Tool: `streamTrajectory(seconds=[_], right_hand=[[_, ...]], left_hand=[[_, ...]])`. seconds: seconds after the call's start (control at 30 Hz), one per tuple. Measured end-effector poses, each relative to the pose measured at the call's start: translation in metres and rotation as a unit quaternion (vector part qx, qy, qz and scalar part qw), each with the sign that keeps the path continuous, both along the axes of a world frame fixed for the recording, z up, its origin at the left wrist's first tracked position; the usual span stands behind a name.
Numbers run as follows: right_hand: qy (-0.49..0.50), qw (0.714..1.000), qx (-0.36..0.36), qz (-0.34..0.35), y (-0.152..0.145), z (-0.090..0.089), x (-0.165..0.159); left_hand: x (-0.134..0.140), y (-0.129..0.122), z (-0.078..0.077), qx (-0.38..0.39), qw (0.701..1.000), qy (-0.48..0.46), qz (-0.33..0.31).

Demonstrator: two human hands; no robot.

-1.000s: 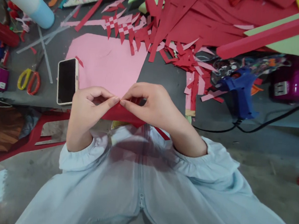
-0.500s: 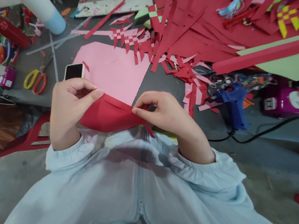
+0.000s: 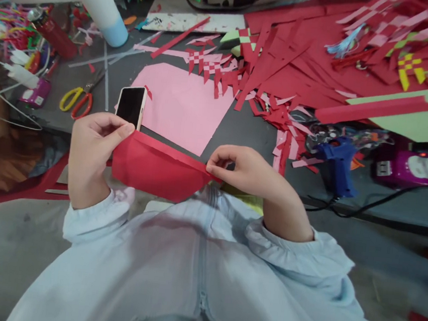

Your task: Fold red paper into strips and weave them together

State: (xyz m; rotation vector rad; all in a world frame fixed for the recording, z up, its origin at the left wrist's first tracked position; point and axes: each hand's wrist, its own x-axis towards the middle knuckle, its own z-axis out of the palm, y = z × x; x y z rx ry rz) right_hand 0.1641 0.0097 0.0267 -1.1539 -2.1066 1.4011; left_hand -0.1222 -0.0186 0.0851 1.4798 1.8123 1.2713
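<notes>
Both my hands pinch a sheet of red paper point(image 3: 160, 170) along its top edge, in front of my body. A narrow folded strip runs along that edge. My left hand point(image 3: 96, 141) grips the upper left corner between thumb and fingers. At the right end of the fold, my right hand point(image 3: 241, 168) holds the edge the same way. Just past the red paper, a pink sheet of paper point(image 3: 185, 104) lies on the dark table point(image 3: 235, 137). A phone point(image 3: 131, 104) rests on the pink sheet's left side, close to my left hand.
Scissors point(image 3: 78, 99), a white and blue bottle point(image 3: 100, 5) and a red bottle point(image 3: 54, 34) are to the left. Red and pink paper strips point(image 3: 261, 64) spread across the back. On the right sit a blue glue gun point(image 3: 338, 165) with a cord and a purple box point(image 3: 413, 167).
The red paper is spread flatter, its hands slightly farther apart, and more of the folded strip shows. My view has shifted, and more of the phone is visible.
</notes>
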Motion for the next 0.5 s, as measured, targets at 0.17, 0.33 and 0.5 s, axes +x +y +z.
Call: streamTrajectory(seconds=[0.17, 0.33, 0.5], right_hand=[[-0.024, 0.999, 0.007, -0.02, -0.001, -0.001, 0.0], [-0.034, 0.998, 0.02, -0.048, 0.002, 0.009, 0.002], [-0.03, 0.99, 0.038, -0.132, 0.007, 0.013, 0.002]], left_hand=[[-0.02, -0.006, -0.002, 0.002, 0.999, -0.037, 0.034], [-0.033, -0.006, 0.004, 0.001, 0.998, -0.04, 0.057], [-0.037, 0.003, 0.007, 0.006, 0.994, -0.08, 0.074]])
